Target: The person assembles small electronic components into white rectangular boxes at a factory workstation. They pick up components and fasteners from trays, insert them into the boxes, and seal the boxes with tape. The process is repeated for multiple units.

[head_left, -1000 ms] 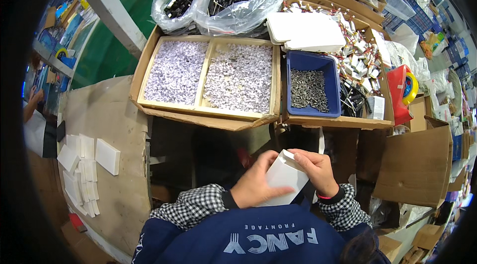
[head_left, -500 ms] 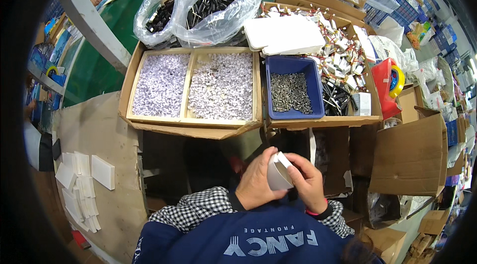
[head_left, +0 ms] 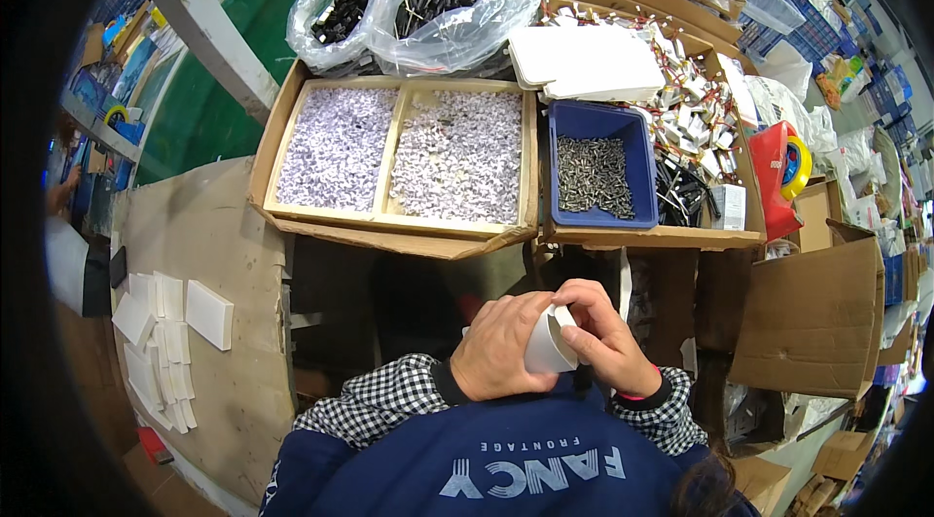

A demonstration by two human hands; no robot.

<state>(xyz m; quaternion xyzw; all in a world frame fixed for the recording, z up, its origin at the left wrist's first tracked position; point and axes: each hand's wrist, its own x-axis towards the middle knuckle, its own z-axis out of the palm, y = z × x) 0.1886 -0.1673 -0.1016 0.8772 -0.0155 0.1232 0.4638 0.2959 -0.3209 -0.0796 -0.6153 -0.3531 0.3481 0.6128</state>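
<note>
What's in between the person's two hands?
A white box: the head view shows it with the left hand on one side and the right hand on the other.

Navy top (head_left: 409, 478), pale lettering (head_left: 558, 471), black-and-white checked sleeves (head_left: 375, 400), black cuffs (head_left: 448, 385), thin red wristband (head_left: 632, 397)

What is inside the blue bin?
Many small metal parts lie heaped inside the blue bin. The lower layers, and the bin's floor beneath them, are covered and cannot be seen.

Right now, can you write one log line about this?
left hand: around white box; right hand: at box's upper end; ahead: blue bin, small metal parts
</note>
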